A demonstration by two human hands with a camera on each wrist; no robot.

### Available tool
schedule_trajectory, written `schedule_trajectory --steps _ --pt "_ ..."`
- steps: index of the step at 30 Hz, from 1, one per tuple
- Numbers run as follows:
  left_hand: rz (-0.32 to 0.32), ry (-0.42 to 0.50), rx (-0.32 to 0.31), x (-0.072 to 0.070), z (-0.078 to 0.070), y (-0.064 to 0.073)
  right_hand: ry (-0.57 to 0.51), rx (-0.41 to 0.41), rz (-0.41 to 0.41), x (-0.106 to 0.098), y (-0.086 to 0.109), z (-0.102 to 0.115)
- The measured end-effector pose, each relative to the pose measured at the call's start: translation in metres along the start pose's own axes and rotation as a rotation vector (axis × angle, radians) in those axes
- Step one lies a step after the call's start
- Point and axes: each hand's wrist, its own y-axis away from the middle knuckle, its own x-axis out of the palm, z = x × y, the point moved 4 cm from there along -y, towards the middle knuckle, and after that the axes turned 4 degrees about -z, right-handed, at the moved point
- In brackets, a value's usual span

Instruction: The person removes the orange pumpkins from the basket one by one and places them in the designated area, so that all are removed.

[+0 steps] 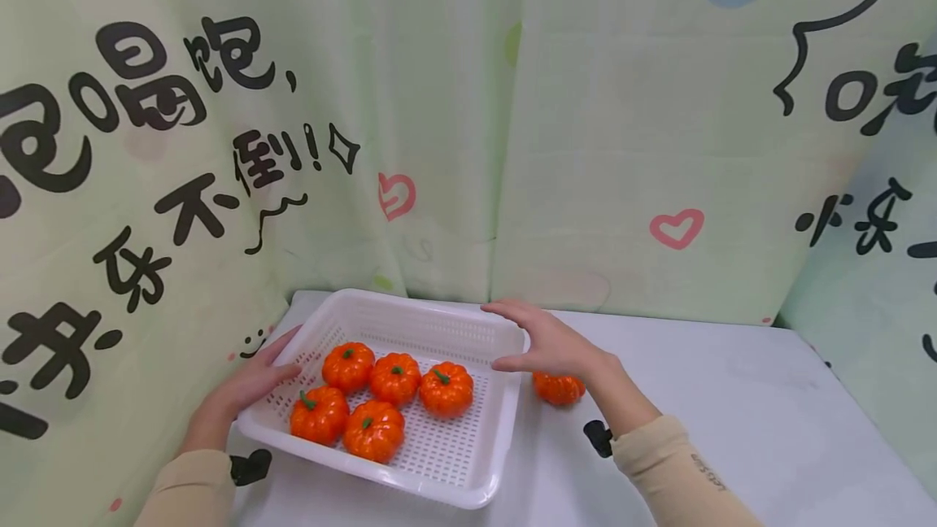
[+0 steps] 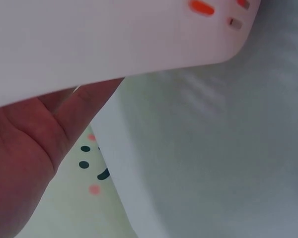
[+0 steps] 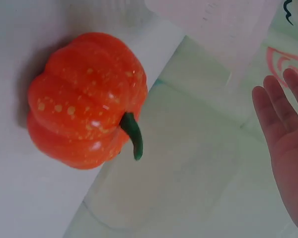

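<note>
A white plastic basket (image 1: 448, 462) with a perforated floor holds several small orange pumpkins (image 1: 375, 431) with green stems. My left hand (image 1: 252, 385) grips its left side, thumb over the rim and fingers along the outside; in the left wrist view the basket wall (image 2: 114, 44) hides those fingertips. At the back right corner of the basket, my right hand (image 1: 552, 340) is spread, thumb and fingers apart, holding nothing. Below that hand a loose pumpkin (image 1: 559, 389) sits on the table, partly covered by the hand in the head view; the right wrist view shows the same pumpkin (image 3: 87, 104) whole.
The white table (image 1: 703, 397) extends to the right of the basket. Behind it and along both sides hangs a pale green curtain (image 1: 622, 145) with black lettering and pink hearts. The table's back edge runs close behind the basket.
</note>
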Motion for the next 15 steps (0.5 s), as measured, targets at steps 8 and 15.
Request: schedule_trajectory --steps 8,15 --pt "-0.002 0.004 -0.001 0.0 0.001 -0.001 0.035 -0.039 0.14 0.027 -0.018 0.013" --pt "-0.01 0.0 -0.006 -0.001 0.001 -0.001 0.108 -0.09 0.232 0.045 -0.03 0.02"
